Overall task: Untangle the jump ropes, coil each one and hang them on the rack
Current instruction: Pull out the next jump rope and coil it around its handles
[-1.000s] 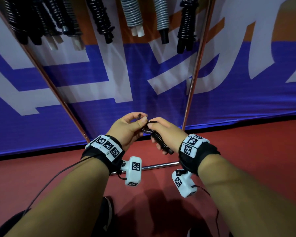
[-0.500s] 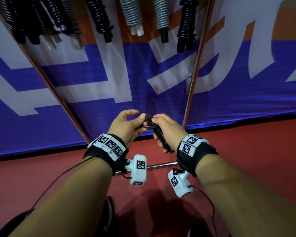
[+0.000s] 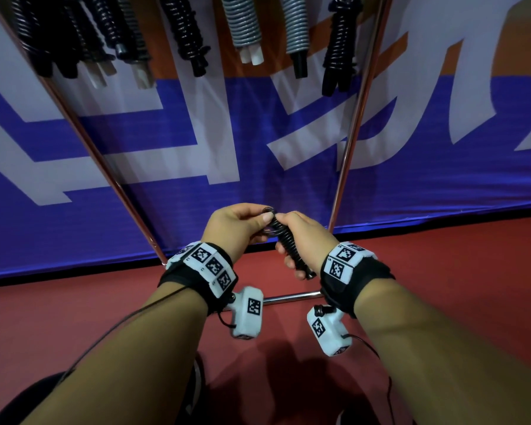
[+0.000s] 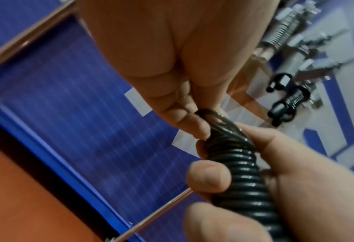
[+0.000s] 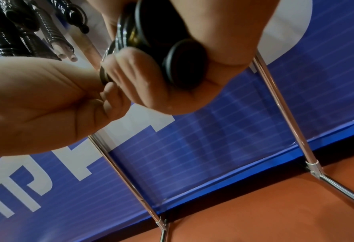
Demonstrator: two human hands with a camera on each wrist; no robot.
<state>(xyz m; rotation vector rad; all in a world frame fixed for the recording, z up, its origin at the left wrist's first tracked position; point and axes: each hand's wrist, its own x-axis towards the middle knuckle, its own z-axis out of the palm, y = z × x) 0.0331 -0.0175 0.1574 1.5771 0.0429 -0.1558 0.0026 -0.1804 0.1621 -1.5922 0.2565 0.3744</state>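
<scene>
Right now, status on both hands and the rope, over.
Right hand grips coiled black jump rope. Left hand pinches its top loops. Not yet on rack. Nothing in the way.

Coiled ropes (image 3: 184,29) above hands (image 3: 236,231).

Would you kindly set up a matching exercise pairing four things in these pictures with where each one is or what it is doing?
Things:
1. left hand
2. right hand
3. grey rope
4. floor

States:
A. hangs coiled on the rack
B. red, under the rack
C. pinches the top loops of the black rope
D. grips the black rope's coiled body

Pairs: 1-C, 2-D, 3-A, 4-B
</scene>
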